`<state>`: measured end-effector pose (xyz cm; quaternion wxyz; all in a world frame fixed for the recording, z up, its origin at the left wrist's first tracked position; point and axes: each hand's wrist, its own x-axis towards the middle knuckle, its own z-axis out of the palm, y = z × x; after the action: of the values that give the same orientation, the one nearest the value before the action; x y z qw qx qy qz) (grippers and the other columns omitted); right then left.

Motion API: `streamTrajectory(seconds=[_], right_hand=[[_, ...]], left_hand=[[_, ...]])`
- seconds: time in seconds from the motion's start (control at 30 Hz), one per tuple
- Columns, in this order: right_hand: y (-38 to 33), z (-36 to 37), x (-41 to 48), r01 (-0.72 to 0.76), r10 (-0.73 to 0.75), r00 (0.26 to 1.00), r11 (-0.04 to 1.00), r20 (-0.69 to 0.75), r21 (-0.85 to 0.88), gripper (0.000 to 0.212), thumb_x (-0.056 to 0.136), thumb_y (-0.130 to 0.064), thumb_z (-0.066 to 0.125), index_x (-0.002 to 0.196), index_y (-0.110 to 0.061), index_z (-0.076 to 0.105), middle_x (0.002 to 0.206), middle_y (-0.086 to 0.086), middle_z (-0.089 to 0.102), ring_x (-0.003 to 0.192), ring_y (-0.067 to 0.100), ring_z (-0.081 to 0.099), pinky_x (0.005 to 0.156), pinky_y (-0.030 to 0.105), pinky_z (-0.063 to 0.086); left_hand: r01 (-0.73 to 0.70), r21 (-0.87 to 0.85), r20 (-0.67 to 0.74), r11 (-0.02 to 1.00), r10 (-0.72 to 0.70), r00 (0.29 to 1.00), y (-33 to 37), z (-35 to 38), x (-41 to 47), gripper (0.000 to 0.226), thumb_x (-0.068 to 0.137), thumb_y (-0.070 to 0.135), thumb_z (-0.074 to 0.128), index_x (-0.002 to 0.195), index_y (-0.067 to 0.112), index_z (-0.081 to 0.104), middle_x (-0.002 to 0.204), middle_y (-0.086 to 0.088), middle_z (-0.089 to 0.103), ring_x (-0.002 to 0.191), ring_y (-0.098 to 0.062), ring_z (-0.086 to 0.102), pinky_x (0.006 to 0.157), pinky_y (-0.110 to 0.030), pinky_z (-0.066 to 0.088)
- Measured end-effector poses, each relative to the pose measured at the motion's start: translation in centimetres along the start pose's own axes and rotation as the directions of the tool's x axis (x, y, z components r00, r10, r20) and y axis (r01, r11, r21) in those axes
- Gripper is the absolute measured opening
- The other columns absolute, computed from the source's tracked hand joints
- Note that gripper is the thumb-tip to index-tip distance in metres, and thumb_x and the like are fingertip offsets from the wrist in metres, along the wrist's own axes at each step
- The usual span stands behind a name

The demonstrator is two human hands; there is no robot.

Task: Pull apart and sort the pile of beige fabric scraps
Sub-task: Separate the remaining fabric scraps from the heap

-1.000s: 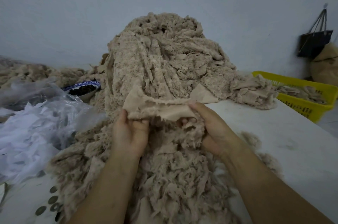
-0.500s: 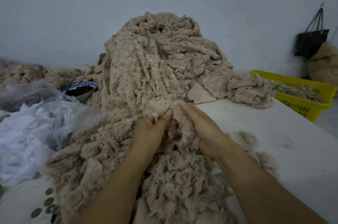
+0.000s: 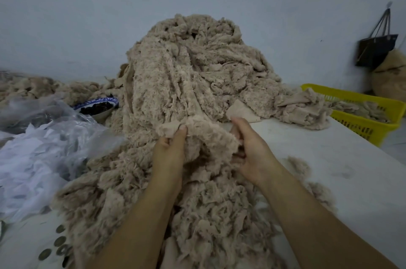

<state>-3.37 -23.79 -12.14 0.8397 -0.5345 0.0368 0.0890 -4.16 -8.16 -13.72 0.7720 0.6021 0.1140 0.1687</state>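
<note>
A tall pile of beige fabric scraps (image 3: 186, 66) rises in the middle of the white table (image 3: 342, 159) and spills down toward me. My left hand (image 3: 169, 150) pinches the edge of a fluffy beige scrap (image 3: 204, 134) between thumb and fingers at the pile's front. My right hand (image 3: 252, 150) grips the same scrap's right side, fingers curled into the fabric. The scrap is stretched between both hands. A flat beige piece (image 3: 241, 110) lies on the table just behind my right hand.
A yellow plastic basket (image 3: 373, 115) with beige scraps stands at the right table edge. Clear plastic with white scraps (image 3: 37, 150) lies at the left, a blue-rimmed bowl (image 3: 96, 107) behind it. A dark bag (image 3: 375, 49) hangs on the wall.
The smooth piece I held a second ago is gone from my hands. Both hands went down into the pile, took a fluffy scrap and are spreading apart with it.
</note>
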Motion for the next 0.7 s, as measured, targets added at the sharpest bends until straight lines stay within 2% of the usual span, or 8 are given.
streamTrajectory(seconds=[0.07, 0.13, 0.23, 0.3, 0.4, 0.5, 0.6, 0.7], right_hand=[[0.8, -0.1, 0.2, 0.131, -0.165, 0.985, 0.910, -0.055, -0.392, 0.040, 0.092, -0.057, 0.055, 0.073, -0.023, 0.059, 0.086, -0.003, 0.060, 0.073, 0.008, 0.059, 0.065, 0.023, 0.045], [1.6, 0.1, 0.1, 0.354, -0.414, 0.908, 0.681, 0.063, -0.641, 0.034, 0.090, -0.060, 0.055, 0.090, -0.027, 0.060, 0.114, -0.009, 0.048, 0.092, -0.006, 0.054, 0.076, 0.014, 0.043], [2.0, 0.6, -0.1, 0.574, -0.657, 0.696, 0.265, 0.291, -0.775, 0.037, 0.086, -0.060, 0.055, 0.096, -0.024, 0.052, 0.109, -0.012, 0.034, 0.099, 0.006, 0.045, 0.080, 0.017, 0.041], [2.6, 1.1, 0.0, 0.597, -0.640, 0.640, 0.065, 0.426, -0.800, 0.032, 0.087, -0.048, 0.055, 0.099, -0.018, 0.049, 0.105, -0.008, 0.035, 0.096, 0.009, 0.040, 0.075, 0.023, 0.036], [2.9, 1.1, 0.2, 0.555, -0.557, 0.732, 0.155, 0.392, -0.817, 0.020, 0.092, -0.025, 0.054, 0.084, -0.019, 0.037, 0.089, -0.009, 0.034, 0.075, 0.007, 0.034, 0.065, 0.028, 0.027], [2.3, 0.3, 0.5, 0.510, -0.608, 0.768, 0.391, 0.202, -0.766, 0.014, 0.095, -0.019, 0.049, 0.082, -0.022, 0.048, 0.074, -0.010, 0.048, 0.063, 0.001, 0.045, 0.056, 0.026, 0.034], [1.8, -0.8, 0.9, 0.431, -0.572, 0.820, 0.632, -0.013, -0.644, 0.011, 0.097, -0.026, 0.047, 0.089, -0.033, 0.050, 0.057, -0.018, 0.049, 0.045, 0.001, 0.040, 0.040, 0.012, 0.030], [1.9, -1.2, 1.5, 0.353, -0.476, 0.879, 0.696, -0.034, -0.625, 0.024, 0.101, -0.037, 0.049, 0.079, -0.029, 0.048, 0.049, -0.017, 0.043, 0.045, 0.003, 0.035, 0.039, 0.012, 0.026]], left_hand=[[-0.036, 0.019, 0.020, 0.999, 0.035, 0.999, -0.4, 0.0, 0.0, 0.024, 0.093, 0.044, 0.066, 0.101, 0.022, 0.067, 0.093, 0.008, 0.075, 0.088, -0.010, 0.072, 0.084, -0.038, 0.057], [-0.105, 0.087, 0.021, 0.991, 0.104, 0.994, -0.3, 0.1, -0.2, 0.014, 0.094, 0.043, 0.064, 0.087, 0.031, 0.061, 0.081, 0.015, 0.072, 0.075, 0.002, 0.068, 0.070, -0.026, 0.052], [-0.158, 0.143, 0.027, 0.977, 0.156, 0.987, 0.0, 0.0, -0.4, 0.020, 0.094, 0.039, 0.067, 0.078, 0.027, 0.062, 0.065, 0.017, 0.070, 0.059, 0.004, 0.065, 0.050, -0.017, 0.049], [-0.180, 0.181, 0.039, 0.967, 0.176, 0.984, 0.3, 0.0, -0.7, 0.030, 0.094, 0.034, 0.068, 0.066, 0.024, 0.064, 0.054, 0.014, 0.065, 0.048, 0.000, 0.061, 0.043, -0.017, 0.046], [-0.236, 0.223, 0.129, 0.946, 0.212, 0.969, 0.6, 0.3, -1.4, 0.025, 0.090, 0.042, 0.069, 0.079, 0.020, 0.075, 0.076, 0.000, 0.075, 0.071, -0.015, 0.072, 0.065, -0.034, 0.061], [-0.275, 0.279, 0.136, 0.920, 0.246, 0.960, 0.9, 0.2, -1.8, 0.056, 0.086, 0.055, 0.065, 0.098, 0.001, 0.069, 0.094, -0.020, 0.072, 0.084, -0.032, 0.070, 0.079, -0.054, 0.057], [-0.223, 0.266, 0.100, 0.938, 0.203, 0.974, 0.6, -0.3, -1.2, 0.044, 0.092, 0.048, 0.065, 0.087, 0.004, 0.059, 0.081, -0.017, 0.061, 0.073, -0.022, 0.058, 0.069, -0.046, 0.052], [-0.122, 0.229, 0.063, 0.966, 0.111, 0.992, 0.3, -0.5, -0.8, 0.039, 0.092, 0.043, 0.068, 0.091, 0.005, 0.062, 0.083, -0.005, 0.067, 0.076, -0.021, 0.066, 0.072, -0.042, 0.057]])
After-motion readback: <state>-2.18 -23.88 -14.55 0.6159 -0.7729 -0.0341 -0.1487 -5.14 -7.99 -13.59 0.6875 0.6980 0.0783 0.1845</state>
